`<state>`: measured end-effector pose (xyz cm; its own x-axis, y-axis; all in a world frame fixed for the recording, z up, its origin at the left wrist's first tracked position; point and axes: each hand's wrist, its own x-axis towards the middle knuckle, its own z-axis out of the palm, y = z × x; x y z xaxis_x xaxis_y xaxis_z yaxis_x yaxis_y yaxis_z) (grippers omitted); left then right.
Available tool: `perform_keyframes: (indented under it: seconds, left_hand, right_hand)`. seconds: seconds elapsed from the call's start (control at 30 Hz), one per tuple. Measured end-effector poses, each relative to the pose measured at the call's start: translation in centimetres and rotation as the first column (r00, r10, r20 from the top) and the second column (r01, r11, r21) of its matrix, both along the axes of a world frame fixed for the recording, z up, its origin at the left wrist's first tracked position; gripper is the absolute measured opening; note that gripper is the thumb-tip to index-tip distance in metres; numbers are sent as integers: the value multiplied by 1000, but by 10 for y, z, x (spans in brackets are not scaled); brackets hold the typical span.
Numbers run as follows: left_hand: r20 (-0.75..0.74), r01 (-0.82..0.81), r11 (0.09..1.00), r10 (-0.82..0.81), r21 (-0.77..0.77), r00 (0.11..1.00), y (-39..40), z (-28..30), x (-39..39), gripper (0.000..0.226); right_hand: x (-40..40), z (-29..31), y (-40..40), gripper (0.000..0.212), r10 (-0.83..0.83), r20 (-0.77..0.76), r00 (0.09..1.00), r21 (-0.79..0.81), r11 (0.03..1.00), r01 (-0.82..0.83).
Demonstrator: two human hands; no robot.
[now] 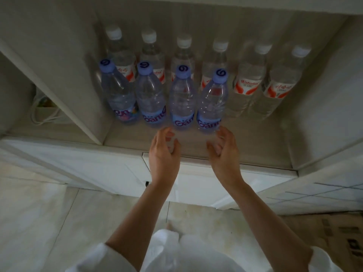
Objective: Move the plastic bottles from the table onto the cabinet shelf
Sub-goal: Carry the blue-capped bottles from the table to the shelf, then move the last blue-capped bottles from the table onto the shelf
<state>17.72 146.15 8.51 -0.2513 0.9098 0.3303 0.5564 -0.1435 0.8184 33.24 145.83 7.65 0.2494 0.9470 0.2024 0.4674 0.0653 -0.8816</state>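
Ten clear ribbed plastic bottles stand upright on the smooth pale cabinet shelf (137, 141); the four blue-capped bottles (181, 99) form the front row, six white-capped bottles (246, 83) with red labels the back row, four of those partly hidden behind the front ones; the left hand (164, 152) and right hand (225, 149) hover at the shelf's front edge, fingers loosely curved, grasping nothing, blurred at the tips; a white cord (42, 112) lies left of the shelf's divider, dim.
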Motion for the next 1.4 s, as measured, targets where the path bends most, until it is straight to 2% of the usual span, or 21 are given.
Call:
perform_keyframes:
  seconds: [0.13, 0.27, 0.47, 0.6, 0.77, 1.0, 1.17, 1.3, 1.4]
  left_hand:
    - [64, -165, 986, 167, -39, 984, -37, -3, -3, 29]
    - [81, -307, 943, 318, -128, 945, -91, -12, -13, 30]
    - [-6, -486, 852, 494, -194, 869, -197, -25, -45, 24]
    - [-30, -636, 735, 648, -236, 761, -276, -36, -63, 24]
    - [-72, -799, 535, 817, -273, 572, -386, -48, -77, 19]
    - [-143, -920, 206, 953, -334, 266, -571, -55, -69, 14]
    - [-173, -917, -10, 983, -399, 64, -691, -63, -51, 13]
    - [-156, -872, -211, 975, -441, -157, -769, -67, -30, 12]
    - [-128, -814, -327, 944, -481, -304, -806, -70, -16, 13]
  right_hand:
    - [1, 7, -35, 46, 192, 42, 981, -17, 981, -191]
    - [-10, 9, -66, 39, 401, 92, 912, -78, 916, -394]
    - [-51, -9, -109, 33, 719, 88, 690, -234, 688, -687]
    - [-89, -17, -147, 31, 850, 80, 521, -289, 520, -804]
    - [-144, -22, -222, 30, 961, 127, 246, -321, 275, -906]
    - [-204, -27, -377, 31, 983, 144, -116, -361, -57, -931]
    - [-240, -34, -493, 30, 936, 136, -324, -355, -260, -898]
    - [-261, -43, -581, 29, 858, 117, -501, -373, -429, -823]
    - [-271, -45, -634, 29, 776, 107, -622, -386, -544, -745]
